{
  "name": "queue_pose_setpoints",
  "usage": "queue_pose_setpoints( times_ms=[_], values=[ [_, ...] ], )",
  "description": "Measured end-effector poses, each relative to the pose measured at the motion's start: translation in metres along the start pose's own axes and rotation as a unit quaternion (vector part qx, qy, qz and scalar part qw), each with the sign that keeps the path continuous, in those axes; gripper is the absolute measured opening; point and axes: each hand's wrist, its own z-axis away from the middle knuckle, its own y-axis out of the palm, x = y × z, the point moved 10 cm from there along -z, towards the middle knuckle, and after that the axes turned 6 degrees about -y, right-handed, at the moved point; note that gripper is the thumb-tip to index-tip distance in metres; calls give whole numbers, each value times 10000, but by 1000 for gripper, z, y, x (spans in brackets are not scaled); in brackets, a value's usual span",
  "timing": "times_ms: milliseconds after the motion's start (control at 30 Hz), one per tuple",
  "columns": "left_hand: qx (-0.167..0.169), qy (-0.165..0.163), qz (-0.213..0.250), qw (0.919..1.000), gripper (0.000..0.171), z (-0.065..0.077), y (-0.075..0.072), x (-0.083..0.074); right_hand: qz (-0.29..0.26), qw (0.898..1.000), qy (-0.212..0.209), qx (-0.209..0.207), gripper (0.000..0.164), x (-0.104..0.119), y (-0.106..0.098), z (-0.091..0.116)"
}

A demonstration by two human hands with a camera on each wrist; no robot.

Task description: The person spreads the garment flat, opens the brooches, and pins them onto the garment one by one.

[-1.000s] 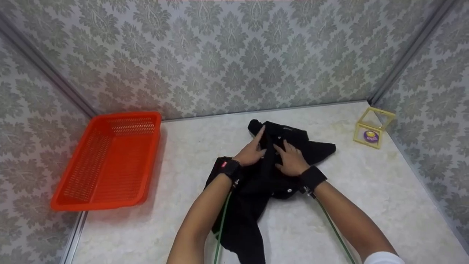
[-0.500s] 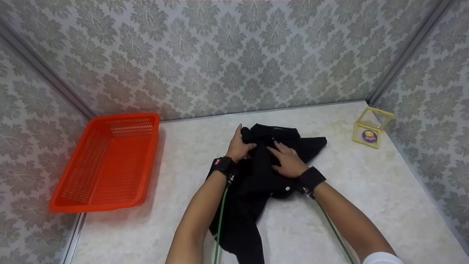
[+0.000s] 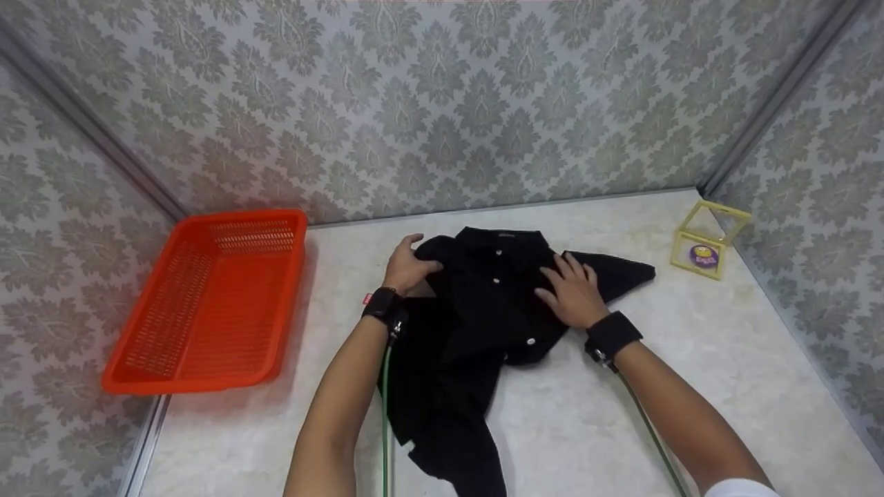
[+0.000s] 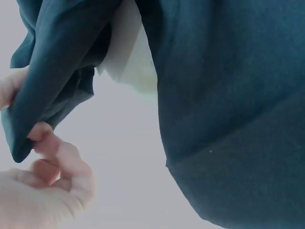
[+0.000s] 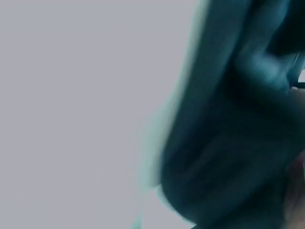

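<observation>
A black shirt [image 3: 476,310] with a collar and white buttons lies spread on the pale table, its collar toward the back wall. At its left side, my left hand [image 3: 406,268] pinches the sleeve between thumb and fingers. The left wrist view shows those fingers [image 4: 62,162] gripping the folded sleeve [image 4: 59,62]. On the shirt's right side, near the other sleeve [image 3: 618,275], my right hand [image 3: 574,293] rests with fingers spread. Blurred dark cloth [image 5: 224,148] fills much of the right wrist view, with most of that hand out of sight.
An orange plastic basket [image 3: 295,290] stands at the left. Near the right wall lies an open yellow-framed case [image 3: 699,276] with a purple round sticker. A patterned wall [image 3: 442,138] closes off the back. Green cables [image 3: 387,428] trail from both wrist straps.
My left hand has moved left and drawn the sleeve out with it, so the shirt front lies flatter and wider. My right hand has slid right across the cloth.
</observation>
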Motion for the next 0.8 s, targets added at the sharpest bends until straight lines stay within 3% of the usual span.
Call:
queue_pose_setpoints(
  times_ms=[167,300,500,633,733,800],
  values=[
    [50,54,730,9973,77,-1,-9,7,-21,9994,284,-207,60,-21,-8,13],
    [81,7,718,9974,84,-1,-11,11,-16,9988,475,-63,63,-33,-5,22],
    [136,-174,393,9990,94,-1,-18,16,22,9963,749,431,69,-46,0,29],
    [246,-241,-245,9991,101,0,-25,18,-16,9936,943,628,75,-54,-5,28],
    [521,-174,-883,9946,99,2,-27,19,18,9924,1022,679,76,-59,-8,27],
    [771,-102,-1059,9913,93,4,-26,20,74,9915,1075,735,75,-61,-9,26]
  ],
)
